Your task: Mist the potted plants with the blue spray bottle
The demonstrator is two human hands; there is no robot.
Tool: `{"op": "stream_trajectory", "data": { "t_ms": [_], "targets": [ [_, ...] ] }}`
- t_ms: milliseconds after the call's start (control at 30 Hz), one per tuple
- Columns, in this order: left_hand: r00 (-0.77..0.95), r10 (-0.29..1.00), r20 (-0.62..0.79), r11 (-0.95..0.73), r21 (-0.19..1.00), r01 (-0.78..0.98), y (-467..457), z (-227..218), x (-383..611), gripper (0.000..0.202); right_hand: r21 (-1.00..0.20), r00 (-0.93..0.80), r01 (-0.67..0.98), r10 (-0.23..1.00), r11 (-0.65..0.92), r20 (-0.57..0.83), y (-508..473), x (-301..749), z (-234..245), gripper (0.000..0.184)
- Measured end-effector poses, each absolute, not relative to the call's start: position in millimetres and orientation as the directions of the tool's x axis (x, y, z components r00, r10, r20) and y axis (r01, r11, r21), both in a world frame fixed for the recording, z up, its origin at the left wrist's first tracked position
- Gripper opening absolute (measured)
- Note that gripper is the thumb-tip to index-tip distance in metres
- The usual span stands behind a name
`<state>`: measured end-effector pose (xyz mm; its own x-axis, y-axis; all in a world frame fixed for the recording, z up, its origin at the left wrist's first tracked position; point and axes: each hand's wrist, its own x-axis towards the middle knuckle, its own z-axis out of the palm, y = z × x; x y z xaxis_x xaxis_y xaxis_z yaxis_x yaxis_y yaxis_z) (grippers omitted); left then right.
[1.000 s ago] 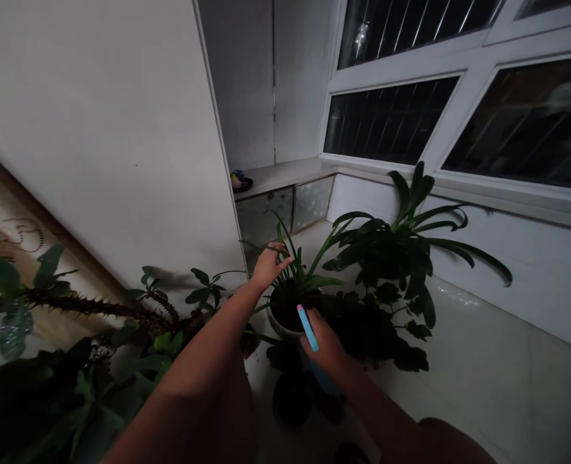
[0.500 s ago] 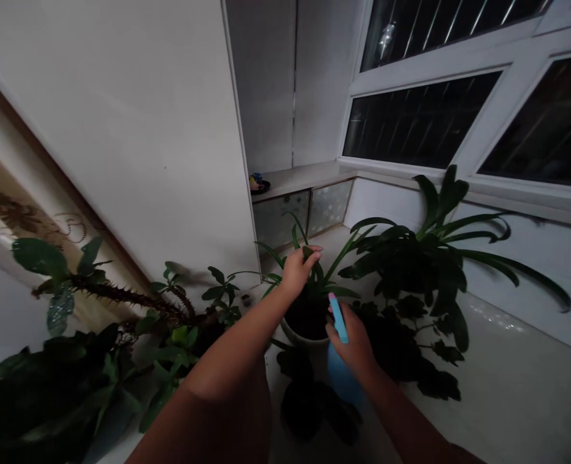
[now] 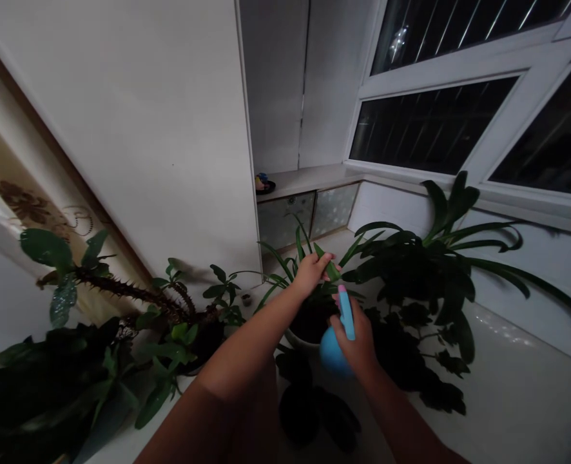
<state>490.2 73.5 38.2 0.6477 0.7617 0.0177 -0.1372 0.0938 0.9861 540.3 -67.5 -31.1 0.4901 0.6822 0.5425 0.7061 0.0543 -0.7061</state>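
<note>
Working over pale glossy floor [image 3: 522, 386], dim room; white-framed windows [image 3: 430, 125] well beyond the fingers [image 3: 326, 259]. Counts: one blue spray bottle [image 3: 332, 356], right hand [image 3: 361, 338] wrapped around it, its one pink nozzle [image 3: 341, 289] just below the left fingertips. One green leaf [image 3: 332, 271] gripped in left hand [image 3: 309, 273], fingers narrow on it. One pale round planter [image 3: 297, 339] under the fingers; two frosted cabinet panels [image 3: 334, 209] ahead of them.
</note>
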Motion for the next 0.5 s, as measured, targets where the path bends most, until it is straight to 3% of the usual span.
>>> {"op": "stream_trajectory", "data": {
  "t_ms": [267,500],
  "targets": [
    [0.745,0.666,0.044,0.088,0.987,-0.137,70.5,34.4,495.6,0.027,-0.692,0.451,0.721,0.743,0.023,0.494,-71.9,554.1,-6.1,0.035],
    [0.778,0.626,0.06,0.079,0.987,-0.141,68.9,26.7,498.5,0.035,-0.646,0.426,0.763,0.74,0.015,0.52,-76.4,560.5,-7.2,0.047]
  ]
}}
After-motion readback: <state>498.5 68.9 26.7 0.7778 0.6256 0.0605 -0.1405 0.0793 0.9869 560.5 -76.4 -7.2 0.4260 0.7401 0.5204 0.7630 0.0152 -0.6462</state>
